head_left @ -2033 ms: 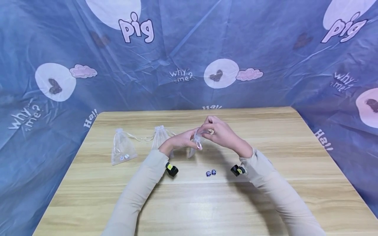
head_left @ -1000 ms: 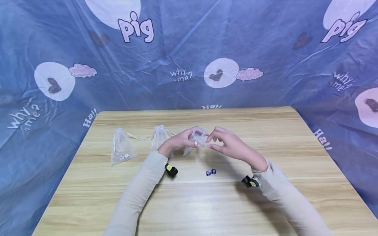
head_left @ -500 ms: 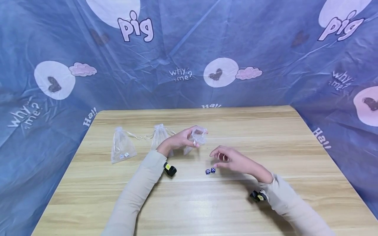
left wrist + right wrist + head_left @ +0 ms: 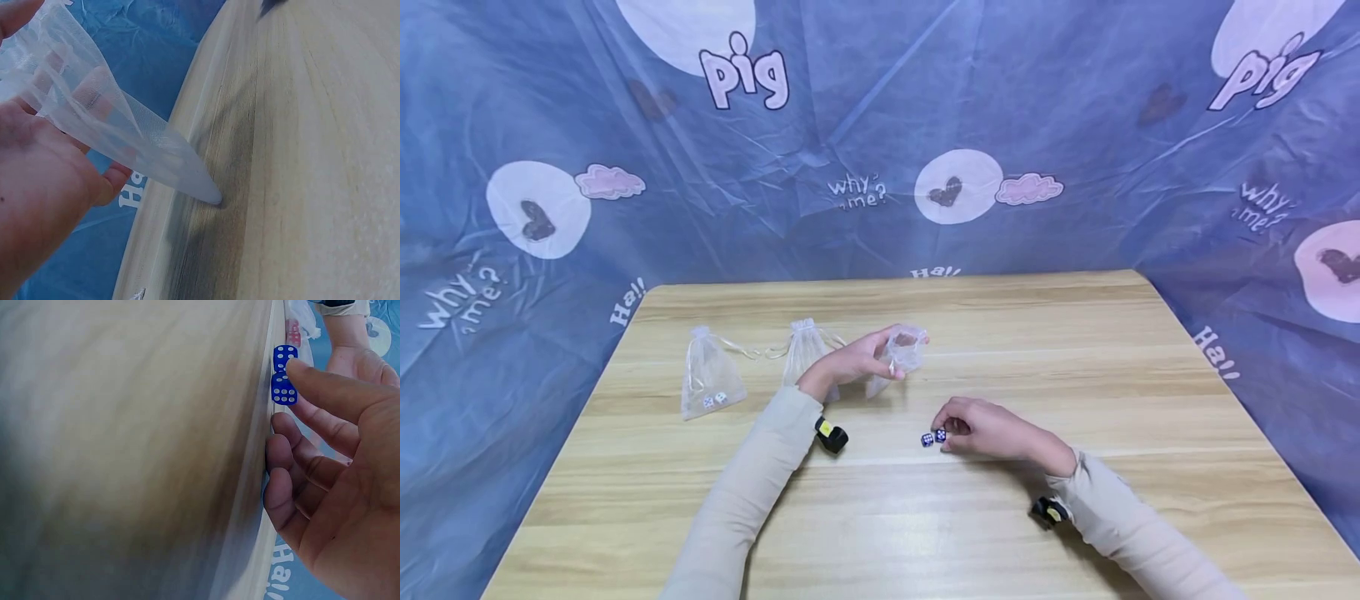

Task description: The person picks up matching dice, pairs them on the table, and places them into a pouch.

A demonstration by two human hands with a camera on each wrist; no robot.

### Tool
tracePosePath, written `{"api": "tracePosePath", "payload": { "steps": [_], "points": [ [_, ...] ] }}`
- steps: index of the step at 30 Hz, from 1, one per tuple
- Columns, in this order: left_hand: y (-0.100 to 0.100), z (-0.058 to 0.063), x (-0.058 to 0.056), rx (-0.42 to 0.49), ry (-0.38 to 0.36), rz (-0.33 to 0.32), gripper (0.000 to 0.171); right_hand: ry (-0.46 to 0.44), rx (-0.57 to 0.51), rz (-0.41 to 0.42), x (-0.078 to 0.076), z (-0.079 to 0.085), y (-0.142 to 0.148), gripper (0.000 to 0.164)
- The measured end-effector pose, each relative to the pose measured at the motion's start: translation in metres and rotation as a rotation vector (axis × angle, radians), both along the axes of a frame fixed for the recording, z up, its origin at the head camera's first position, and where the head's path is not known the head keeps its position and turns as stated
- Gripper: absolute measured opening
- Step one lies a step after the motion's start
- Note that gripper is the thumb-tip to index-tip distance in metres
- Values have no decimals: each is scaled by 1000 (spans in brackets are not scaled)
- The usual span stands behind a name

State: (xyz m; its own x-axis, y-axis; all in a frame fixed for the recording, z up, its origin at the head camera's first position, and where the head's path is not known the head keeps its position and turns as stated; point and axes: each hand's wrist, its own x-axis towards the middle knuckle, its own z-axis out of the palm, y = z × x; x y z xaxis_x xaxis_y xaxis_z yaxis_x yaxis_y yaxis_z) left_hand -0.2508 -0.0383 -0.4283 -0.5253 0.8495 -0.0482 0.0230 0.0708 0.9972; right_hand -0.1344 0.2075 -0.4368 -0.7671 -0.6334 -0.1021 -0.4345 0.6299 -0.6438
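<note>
My left hand [image 4: 852, 359] holds a sheer white drawstring bag [image 4: 907, 353], its mouth spread wide. In the left wrist view the bag [image 4: 150, 140] hangs past the fingers, its lower corner near the tabletop; I see nothing inside it. Two blue dice with white pips lie side by side on the table. My right hand [image 4: 992, 429] has thumb and index finger on either side of the right blue die [image 4: 941, 435], pinching it. The other blue die [image 4: 927, 439] sits just left. In the right wrist view, the thumb covers part of the nearer die [image 4: 284, 392].
On the left of the wooden table [image 4: 880, 533] lies a sheer bag [image 4: 713, 375] with two white dice [image 4: 715, 400] inside. A second sheer bag [image 4: 803, 346] is partly hidden behind the left wrist. The right wrist view shows something red and dotted [image 4: 293, 333] within white mesh.
My right hand has left the bag's mouth, come down toward the table's front and closed on the right blue die. The left hand still holds the bag, whose mouth has been widened.
</note>
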Motion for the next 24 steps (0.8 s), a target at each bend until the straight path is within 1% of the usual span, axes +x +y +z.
{"api": "tracePosePath", "payload": {
  "steps": [2,4,7,9,11,14,17,19,21,24],
  "points": [
    [0,-1,0,16,0,-12,75,22,18,-4,0,0,-1,17],
    [0,-1,0,29,-3,-24,77,26,23,-5,-1,1,-1,14],
    [-1,-1,-1,38,2,-31,83,25,-4,7,-3,6,1,14],
    [-1,-1,-1,37,3,-31,86,24,-36,7,-6,13,2,15],
    [-2,0,-1,25,7,-22,87,21,-77,-6,-10,23,4,16],
    [-2,0,0,-7,16,-8,83,40,-121,-59,-18,45,5,17],
    [-3,0,2,-22,23,-5,81,103,-160,-116,-25,67,0,18],
    [-3,0,2,-30,11,3,80,160,-179,-145,-31,79,-5,18],
    [-4,0,2,-44,12,15,81,212,-195,-160,-36,86,-12,18],
    [-4,1,3,-51,-3,20,82,256,-190,-157,-45,91,-22,20]
  ]
}}
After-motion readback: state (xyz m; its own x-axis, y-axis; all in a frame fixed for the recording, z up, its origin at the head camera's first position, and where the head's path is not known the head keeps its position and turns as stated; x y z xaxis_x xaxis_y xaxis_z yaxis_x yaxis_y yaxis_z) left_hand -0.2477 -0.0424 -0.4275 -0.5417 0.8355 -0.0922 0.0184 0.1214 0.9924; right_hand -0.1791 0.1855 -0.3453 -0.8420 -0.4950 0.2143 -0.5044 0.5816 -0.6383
